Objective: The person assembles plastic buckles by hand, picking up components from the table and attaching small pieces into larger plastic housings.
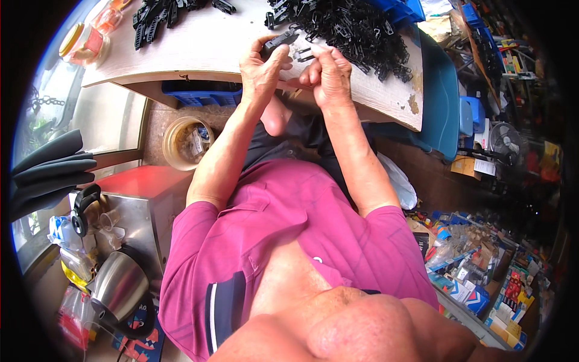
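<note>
Head view: works with both hands close together over the front edge of the counter (205,30), a narrow gap between them. Clamps a black part (279,44) in the left hand (259,72), between thumb and fingers, just above the counter near its front edge. Sets that part's long axis aslant, with the free end reaching past the fingers toward the counter's far right side. Pinches a small dark piece (303,55) between thumb and fingertips of the right hand (332,75), with what look like two prongs pointing leftward along the counter. Holds the small piece just right of the black part and slightly nearer the counter's front edge, apparently not touching it. Seems to hinge on that short sideways gap and on the mismatch between the slanted part and the more level prongs. Cannot tell from this angle whether both sit at one height over the counter.

Has a large heap of black pieces (356,45) on the counter's right half, nearer to the right hand than to the left. Shows a smaller black pile (160,21) toward the counter's far left, and a blue tray (202,95) below its front edge.
</note>
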The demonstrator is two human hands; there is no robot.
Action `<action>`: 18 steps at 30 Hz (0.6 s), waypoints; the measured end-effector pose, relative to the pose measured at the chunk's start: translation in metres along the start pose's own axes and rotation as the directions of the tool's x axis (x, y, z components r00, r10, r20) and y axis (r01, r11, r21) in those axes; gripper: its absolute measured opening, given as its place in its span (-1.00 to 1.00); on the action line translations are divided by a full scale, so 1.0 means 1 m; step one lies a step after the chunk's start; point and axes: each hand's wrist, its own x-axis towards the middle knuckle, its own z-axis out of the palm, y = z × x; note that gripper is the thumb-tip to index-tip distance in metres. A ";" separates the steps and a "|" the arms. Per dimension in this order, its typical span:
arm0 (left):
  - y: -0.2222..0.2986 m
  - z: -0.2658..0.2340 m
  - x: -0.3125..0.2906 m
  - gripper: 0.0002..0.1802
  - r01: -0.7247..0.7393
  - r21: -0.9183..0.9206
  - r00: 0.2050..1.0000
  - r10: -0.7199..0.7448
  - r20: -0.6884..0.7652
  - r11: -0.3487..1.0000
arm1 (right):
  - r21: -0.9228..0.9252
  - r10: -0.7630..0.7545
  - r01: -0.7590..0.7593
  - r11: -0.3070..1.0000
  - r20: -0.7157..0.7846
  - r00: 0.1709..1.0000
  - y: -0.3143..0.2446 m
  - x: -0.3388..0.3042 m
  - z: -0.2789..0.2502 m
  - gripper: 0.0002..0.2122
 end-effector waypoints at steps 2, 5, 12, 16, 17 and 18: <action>0.001 -0.002 -0.001 -0.69 0.012 0.017 1.000 -0.013 0.027 1.000 | 0.005 -0.048 0.048 0.999 -0.010 0.999 -0.010 0.001 -0.001 -0.83; 0.001 -0.002 -0.002 -0.70 0.026 0.127 0.991 -0.043 0.129 0.992 | 0.011 -0.079 0.079 0.997 0.023 0.997 -0.016 0.001 -0.003 -0.86; -0.005 -0.001 -0.004 -0.67 -0.132 0.409 0.976 0.045 0.214 0.903 | -0.012 -0.049 0.049 0.999 0.040 0.998 -0.011 -0.001 -0.001 -0.88; 0.003 0.003 -0.004 -0.64 -0.122 0.440 0.969 0.011 0.247 0.890 | -0.018 -0.054 0.054 0.998 0.036 0.998 -0.007 -0.001 -0.006 -0.88; 0.002 0.002 -0.003 -0.62 -0.161 0.476 0.964 0.034 0.263 0.865 | -0.020 -0.058 0.059 0.998 0.040 0.998 -0.006 -0.001 -0.006 -0.88; 0.001 0.000 0.000 -0.62 -0.159 0.476 0.964 0.033 0.262 0.865 | -0.023 -0.062 0.063 0.998 0.044 0.997 -0.006 -0.001 -0.006 -0.88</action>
